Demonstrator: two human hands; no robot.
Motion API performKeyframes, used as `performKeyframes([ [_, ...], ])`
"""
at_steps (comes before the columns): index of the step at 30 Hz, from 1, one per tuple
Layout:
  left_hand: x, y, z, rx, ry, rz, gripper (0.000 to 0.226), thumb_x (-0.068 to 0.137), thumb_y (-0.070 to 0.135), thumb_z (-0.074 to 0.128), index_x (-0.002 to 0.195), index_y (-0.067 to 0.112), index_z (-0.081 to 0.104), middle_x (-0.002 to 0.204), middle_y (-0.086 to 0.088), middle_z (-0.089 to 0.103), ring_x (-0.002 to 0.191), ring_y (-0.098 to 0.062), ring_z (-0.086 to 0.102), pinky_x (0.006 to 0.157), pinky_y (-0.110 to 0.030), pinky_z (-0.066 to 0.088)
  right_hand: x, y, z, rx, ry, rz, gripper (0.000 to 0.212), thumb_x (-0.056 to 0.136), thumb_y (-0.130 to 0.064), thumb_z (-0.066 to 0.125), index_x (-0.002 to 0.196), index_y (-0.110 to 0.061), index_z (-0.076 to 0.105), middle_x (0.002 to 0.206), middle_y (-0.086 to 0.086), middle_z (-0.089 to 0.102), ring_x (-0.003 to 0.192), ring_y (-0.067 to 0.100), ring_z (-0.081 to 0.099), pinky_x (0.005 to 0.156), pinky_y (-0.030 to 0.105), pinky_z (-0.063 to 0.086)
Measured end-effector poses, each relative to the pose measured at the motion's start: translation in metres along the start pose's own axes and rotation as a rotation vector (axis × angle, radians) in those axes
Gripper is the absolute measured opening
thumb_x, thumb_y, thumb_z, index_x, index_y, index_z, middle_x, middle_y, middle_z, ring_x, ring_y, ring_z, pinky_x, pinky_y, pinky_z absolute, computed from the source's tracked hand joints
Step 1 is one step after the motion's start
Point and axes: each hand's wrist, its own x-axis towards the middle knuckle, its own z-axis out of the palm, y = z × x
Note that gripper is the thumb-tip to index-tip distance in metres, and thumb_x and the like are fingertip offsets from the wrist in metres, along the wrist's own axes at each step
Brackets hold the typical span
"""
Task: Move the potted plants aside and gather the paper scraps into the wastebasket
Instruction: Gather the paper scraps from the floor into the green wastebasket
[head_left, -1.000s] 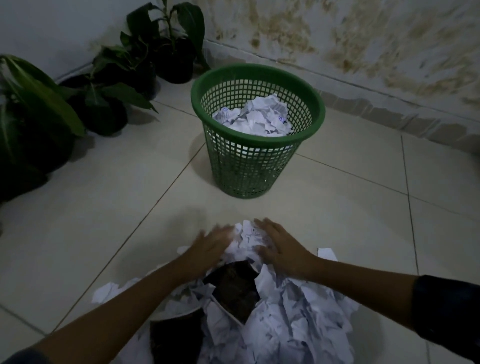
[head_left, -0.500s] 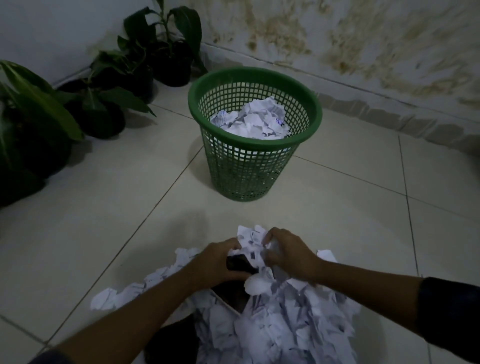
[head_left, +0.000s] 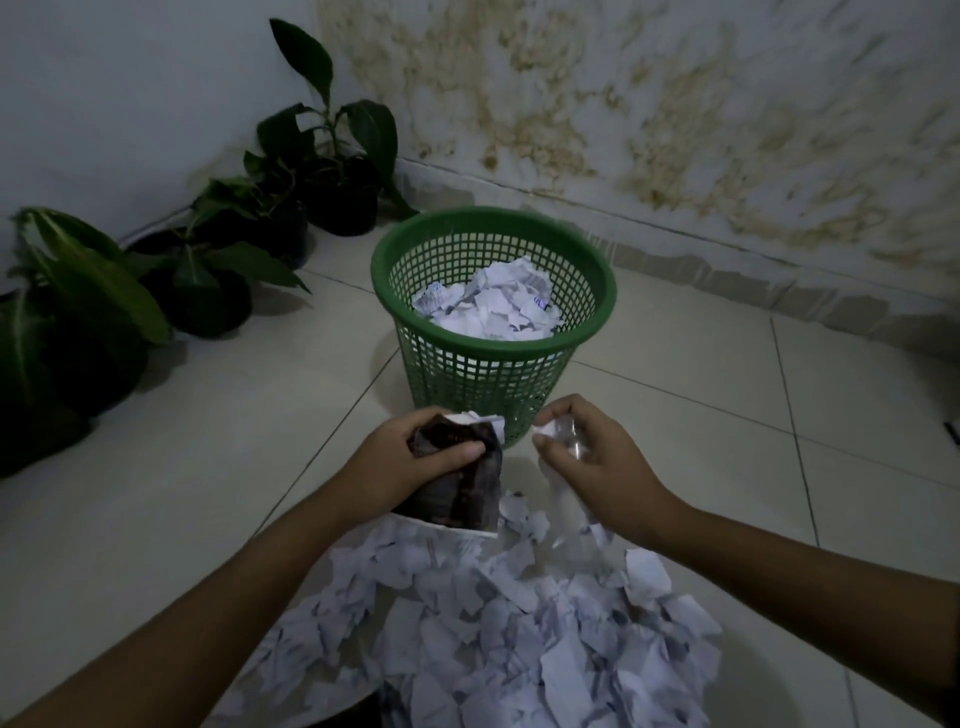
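Gripping dark scrap (head_left: 457, 483), left hand (head_left: 410, 462); right hand (head_left: 587, 457) pinching paper scraps (head_left: 545, 430).

A pale tiled floor (head_left: 675, 415) carries everything. A green mesh wastebasket (head_left: 493, 358) stands on it near the stained wall, partly filled with torn paper. A heap of white paper scraps (head_left: 509, 623) lies on the tiles nearest the camera. Dark potted plants (head_left: 208, 291) stand in a row along the left wall.
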Motion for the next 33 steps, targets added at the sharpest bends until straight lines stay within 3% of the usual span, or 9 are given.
performKeyframes([
  [2,0.001,0.019,-0.002,-0.051,0.035,0.028,0.022,0.066,0.041,0.07,0.087,0.034,0.066,0.083,0.024,0.07,0.079,0.006,0.064,0.069,-0.008,0.046,0.004,-0.018,-0.005,0.036,0.05,-0.045,0.006,0.09,-0.016,0.06,0.095,-0.018,0.057,0.087,0.002,0.064,0.075,0.021,0.06,0.066,0.029,0.048],
  [9,0.006,0.072,-0.013,-0.204,0.105,0.153,0.02,0.068,0.035,0.071,0.085,0.027,0.064,0.076,0.022,0.07,0.072,0.005,0.065,0.062,-0.008,0.047,0.007,-0.069,-0.022,0.191,0.158,-0.174,0.009,0.091,-0.011,0.058,0.1,-0.01,0.057,0.093,0.012,0.064,0.082,0.029,0.062,0.073,0.043,0.053],
  [13,0.027,0.103,-0.021,-0.312,0.242,0.227,0.027,0.066,0.043,0.07,0.087,0.028,0.063,0.082,0.012,0.071,0.081,-0.002,0.067,0.07,-0.015,0.052,0.012,-0.08,-0.029,0.219,0.203,-0.178,0.011,0.091,-0.01,0.056,0.102,-0.008,0.056,0.093,0.008,0.064,0.076,0.02,0.063,0.067,0.034,0.055],
  [16,0.058,0.125,-0.025,-0.309,0.428,0.287,0.014,0.078,0.041,0.065,0.088,0.035,0.058,0.093,0.016,0.064,0.088,0.004,0.061,0.077,-0.014,0.051,0.02,-0.083,-0.03,0.223,0.25,-0.17,0.011,0.092,-0.011,0.056,0.102,-0.007,0.056,0.093,0.005,0.065,0.074,0.013,0.064,0.062,0.027,0.055],
  [20,0.101,0.13,-0.03,-0.229,0.557,0.328,0.015,0.085,0.042,0.063,0.092,0.032,0.054,0.095,0.015,0.06,0.09,0.004,0.057,0.077,-0.012,0.047,0.032,-0.088,-0.03,0.236,0.292,-0.189,0.008,0.091,-0.013,0.057,0.099,-0.012,0.057,0.099,0.008,0.065,0.084,0.027,0.064,0.074,0.045,0.056],
  [25,0.136,0.097,-0.042,0.196,0.423,0.23,0.041,0.077,0.049,0.069,0.106,0.021,0.062,0.11,0.001,0.061,0.103,-0.014,0.057,0.083,-0.022,0.044,0.059,-0.099,-0.038,0.236,0.377,-0.263,0.005,0.091,-0.013,0.057,0.095,-0.016,0.056,0.088,-0.004,0.06,0.077,0.009,0.056,0.072,0.029,0.051],
  [28,0.135,0.079,-0.048,0.329,0.405,0.236,0.054,0.076,0.058,0.064,0.116,0.021,0.063,0.119,-0.002,0.058,0.107,-0.015,0.055,0.093,-0.031,0.046,0.084,-0.103,-0.043,0.245,0.491,-0.277,0.007,0.091,-0.012,0.056,0.098,-0.013,0.055,0.089,-0.007,0.057,0.081,0.011,0.058,0.076,0.033,0.053],
  [31,0.133,0.066,-0.049,0.417,0.468,0.245,0.041,0.087,0.048,0.058,0.114,0.018,0.064,0.118,-0.006,0.061,0.109,-0.02,0.056,0.094,-0.037,0.046,0.112,-0.104,-0.041,0.26,0.598,-0.288,0.013,0.092,-0.017,0.055,0.103,-0.011,0.052,0.095,-0.007,0.055,0.088,0.017,0.058,0.081,0.039,0.055],
  [33,0.131,0.06,-0.048,0.428,0.516,0.258,0.031,0.092,0.035,0.053,0.111,0.013,0.064,0.113,-0.008,0.065,0.105,-0.022,0.059,0.091,-0.036,0.048,0.133,-0.092,-0.035,0.122,0.556,-0.252,0.022,0.093,-0.028,0.053,0.111,-0.015,0.051,0.102,-0.006,0.053,0.092,0.015,0.055,0.083,0.038,0.053],
])
